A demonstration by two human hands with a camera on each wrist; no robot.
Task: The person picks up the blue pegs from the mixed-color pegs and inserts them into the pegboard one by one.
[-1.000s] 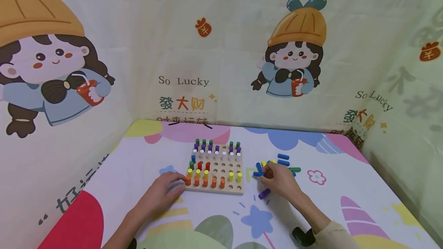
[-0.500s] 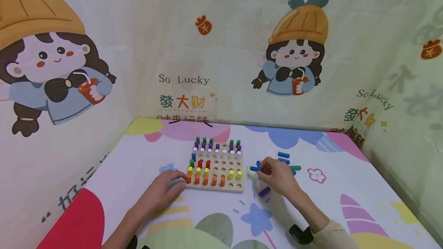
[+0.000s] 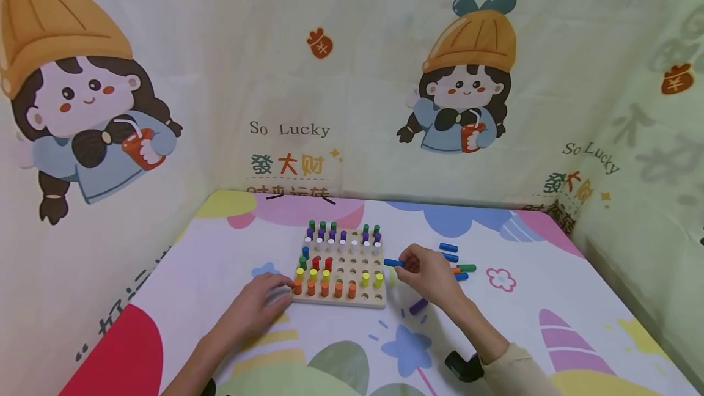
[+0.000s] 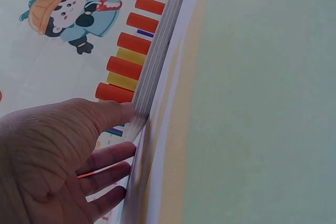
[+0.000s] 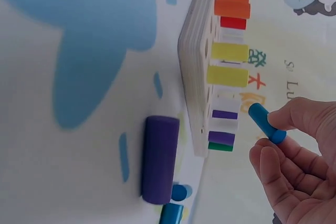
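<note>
A wooden pegboard (image 3: 341, 303) holds rows of coloured pegs, with bare holes toward its right middle. My left hand (image 3: 263, 303) rests against the board's front left corner, beside an orange peg (image 3: 297, 286). In the left wrist view, its thumb touches the board's edge and its other visible fingers are loosely extended. Just right of the board, my right hand (image 3: 429, 274) pinches a blue peg (image 3: 393, 262) between thumb and fingers. The right wrist view shows this blue peg (image 5: 266, 123) tilted, its far end projecting from the grip.
Loose pegs lie right of the board, including a blue peg (image 3: 448, 247) and a green peg (image 3: 467, 267), some partly behind my right hand. A purple peg (image 3: 418, 306) lies nearer me. A black object (image 3: 464, 366) is by my right wrist.
My right hand has lifted the blue peg from the loose pile and carried it left, close to the board's right edge. My left hand stays at the corner.
</note>
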